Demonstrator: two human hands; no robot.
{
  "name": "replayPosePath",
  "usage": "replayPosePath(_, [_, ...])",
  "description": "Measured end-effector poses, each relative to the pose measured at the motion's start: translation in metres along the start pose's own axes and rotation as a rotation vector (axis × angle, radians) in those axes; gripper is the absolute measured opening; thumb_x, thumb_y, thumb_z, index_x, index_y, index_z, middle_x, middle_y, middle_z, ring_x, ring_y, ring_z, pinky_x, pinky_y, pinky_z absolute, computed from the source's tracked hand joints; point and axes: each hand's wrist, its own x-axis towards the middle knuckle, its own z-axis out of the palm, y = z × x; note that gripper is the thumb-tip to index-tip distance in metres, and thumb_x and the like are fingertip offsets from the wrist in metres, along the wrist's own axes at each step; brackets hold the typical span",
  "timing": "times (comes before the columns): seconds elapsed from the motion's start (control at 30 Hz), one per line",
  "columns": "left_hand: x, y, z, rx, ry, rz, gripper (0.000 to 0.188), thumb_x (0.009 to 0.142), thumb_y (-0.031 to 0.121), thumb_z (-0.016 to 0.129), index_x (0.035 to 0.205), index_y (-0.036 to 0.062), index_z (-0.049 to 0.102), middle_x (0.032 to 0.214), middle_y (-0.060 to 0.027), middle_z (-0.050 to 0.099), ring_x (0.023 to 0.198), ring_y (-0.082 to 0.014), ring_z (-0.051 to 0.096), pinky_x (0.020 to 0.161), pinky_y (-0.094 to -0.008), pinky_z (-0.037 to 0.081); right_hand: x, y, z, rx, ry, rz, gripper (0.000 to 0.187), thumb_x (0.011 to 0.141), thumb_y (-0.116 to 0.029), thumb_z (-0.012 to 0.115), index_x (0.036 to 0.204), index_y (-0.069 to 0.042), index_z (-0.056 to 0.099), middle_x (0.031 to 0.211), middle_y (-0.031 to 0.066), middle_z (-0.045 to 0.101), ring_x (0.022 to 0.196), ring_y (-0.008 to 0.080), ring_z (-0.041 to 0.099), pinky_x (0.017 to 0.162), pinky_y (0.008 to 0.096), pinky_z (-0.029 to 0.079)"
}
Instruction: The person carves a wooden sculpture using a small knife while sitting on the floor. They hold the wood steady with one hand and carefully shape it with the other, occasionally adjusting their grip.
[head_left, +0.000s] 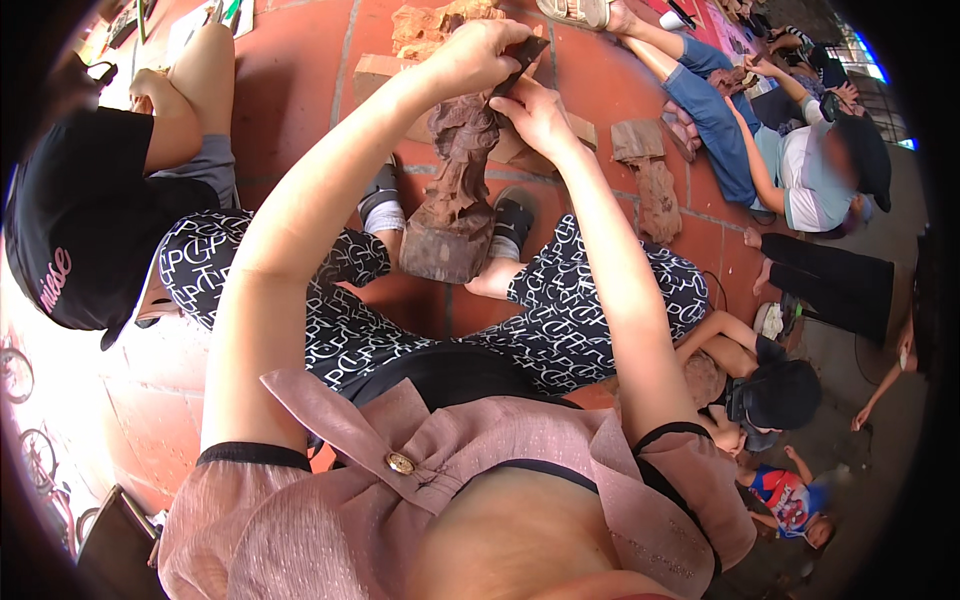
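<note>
A reddish-brown carved wooden figure [455,190] stands upright between my feet on the red tiled floor [300,90]. My left hand [480,55] is closed around a small dark piece, maybe sandpaper [527,55], pressed near the figure's top. My right hand [537,115] grips the figure's upper part from the right side. Both arms stretch forward over my patterned trousers.
A person in a black shirt [85,210] sits close at my left. Another seated person in jeans [720,110] works at the upper right, and others crouch at the lower right [770,390]. Rough wood carvings [650,175] and a pale wooden block [385,75] lie near the figure.
</note>
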Motion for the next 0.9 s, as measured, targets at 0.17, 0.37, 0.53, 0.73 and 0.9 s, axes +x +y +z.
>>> replayPosePath(0.17, [-0.004, -0.011, 0.006, 0.073, 0.027, 0.084, 0.024, 0.069, 0.007, 0.061, 0.092, 0.0013, 0.061, 0.084, -0.0172, 0.063, 0.081, -0.0348, 0.061, 0.072, -0.041, 0.048, -0.003, -0.013, -0.002, 0.0, -0.036, 0.033, 0.022, 0.079, -0.011, 0.066, 0.098, 0.0, 0.06, 0.086, 0.0149, 0.066, 0.084, 0.0242, 0.065, 0.074, 0.0345, 0.049])
replayPosePath(0.37, [0.004, -0.013, 0.007, 0.101, -0.025, 0.178, 0.023, 0.07, 0.007, 0.061, 0.092, 0.0028, 0.062, 0.076, -0.0162, 0.063, 0.074, -0.0319, 0.062, 0.068, -0.0375, 0.048, -0.012, 0.005, 0.005, 0.034, 0.032, 0.0, 0.024, 0.079, -0.01, 0.067, 0.101, -0.001, 0.062, 0.084, 0.0135, 0.067, 0.079, 0.0205, 0.065, 0.072, 0.032, 0.049])
replayPosePath(0.53, [0.008, -0.013, 0.005, -0.093, -0.113, -0.079, 0.027, 0.073, 0.001, 0.058, 0.101, 0.0008, 0.059, 0.074, -0.0089, 0.063, 0.061, -0.0143, 0.061, 0.055, -0.029, 0.05, -0.003, 0.0, 0.005, 0.091, 0.008, 0.072, 0.022, 0.078, -0.008, 0.067, 0.1, -0.002, 0.064, 0.086, 0.0116, 0.068, 0.079, 0.0172, 0.064, 0.072, 0.0296, 0.049])
replayPosePath(0.73, [0.005, -0.019, 0.009, -0.089, -0.048, -0.04, 0.026, 0.074, 0.001, 0.058, 0.1, -0.0004, 0.058, 0.076, -0.0086, 0.062, 0.062, -0.0151, 0.062, 0.055, -0.0296, 0.052, -0.004, 0.002, 0.005, 0.073, -0.007, 0.11, 0.023, 0.079, -0.009, 0.068, 0.1, -0.002, 0.063, 0.087, 0.0107, 0.068, 0.079, 0.0157, 0.064, 0.072, 0.0297, 0.049])
replayPosePath(0.9, [0.006, -0.014, 0.008, -0.038, -0.104, -0.097, 0.028, 0.071, 0.007, 0.061, 0.099, 0.0037, 0.062, 0.08, -0.0117, 0.065, 0.073, -0.0232, 0.064, 0.068, -0.0341, 0.05, -0.006, 0.006, 0.01, 0.172, 0.013, 0.067, 0.021, 0.079, -0.01, 0.068, 0.098, -0.001, 0.065, 0.084, 0.01, 0.068, 0.079, 0.0149, 0.063, 0.073, 0.0301, 0.049])
